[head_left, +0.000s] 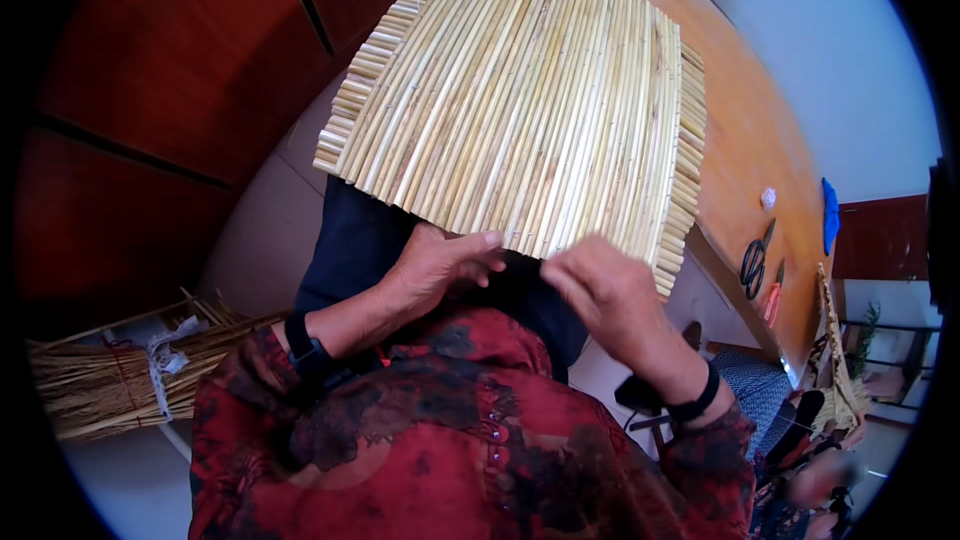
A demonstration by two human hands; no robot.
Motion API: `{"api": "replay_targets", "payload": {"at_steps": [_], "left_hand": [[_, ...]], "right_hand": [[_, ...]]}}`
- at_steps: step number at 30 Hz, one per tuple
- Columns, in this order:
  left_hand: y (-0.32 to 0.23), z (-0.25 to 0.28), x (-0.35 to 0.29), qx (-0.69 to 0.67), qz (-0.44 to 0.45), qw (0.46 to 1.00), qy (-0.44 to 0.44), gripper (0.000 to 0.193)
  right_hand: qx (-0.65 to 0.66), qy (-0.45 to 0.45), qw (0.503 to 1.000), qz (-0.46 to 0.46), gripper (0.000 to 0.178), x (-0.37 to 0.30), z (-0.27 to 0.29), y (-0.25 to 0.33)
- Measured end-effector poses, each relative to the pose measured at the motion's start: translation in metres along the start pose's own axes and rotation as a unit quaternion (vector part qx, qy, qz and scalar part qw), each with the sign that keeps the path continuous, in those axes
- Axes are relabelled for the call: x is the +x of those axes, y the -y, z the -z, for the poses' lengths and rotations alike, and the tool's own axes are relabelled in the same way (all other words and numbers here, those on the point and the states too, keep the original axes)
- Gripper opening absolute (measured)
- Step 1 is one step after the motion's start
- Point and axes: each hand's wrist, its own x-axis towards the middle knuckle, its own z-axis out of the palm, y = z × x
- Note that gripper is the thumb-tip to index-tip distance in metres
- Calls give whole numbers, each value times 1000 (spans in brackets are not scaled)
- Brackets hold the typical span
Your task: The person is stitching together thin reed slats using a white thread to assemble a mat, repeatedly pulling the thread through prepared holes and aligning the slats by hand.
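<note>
A mat of pale dry stalks [520, 90] lies across my lap and stretches away from me. Lengthwise stalks form its top, with small stitches in rows; ends of crosswise stalks stick out along both sides. At its near edge, my left hand [430, 265] has its thumb against the stalk ends and its fingers curled below, closed on the rim. To the right, my right hand [605, 290] is closed at the same edge, thumb and fingers pressed together and slightly blurred. Whatever it pinches, perhaps a thread, is too small to make out.
A wooden table [740, 110] runs along the right, bearing black scissors [757, 262], red-handled pliers [773, 302], a small pale ball [768, 198] and a blue item [830, 215]. Bundled straw [110, 390] lies at lower left, below reddish cabinets [170, 60]. Another person [815, 480] sits at lower right.
</note>
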Motion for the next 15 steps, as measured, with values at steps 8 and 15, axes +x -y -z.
{"api": "replay_targets", "payload": {"at_steps": [8, 15], "left_hand": [[2, -7, 6, 8, -19, 999, -25, 26], [5, -9, 6, 0, -34, 999, -42, 28]], "right_hand": [[-149, -74, 964, 208, 10, 54, -15, -13], [-110, -44, 964, 236, 13, 67, -18, -11]]}}
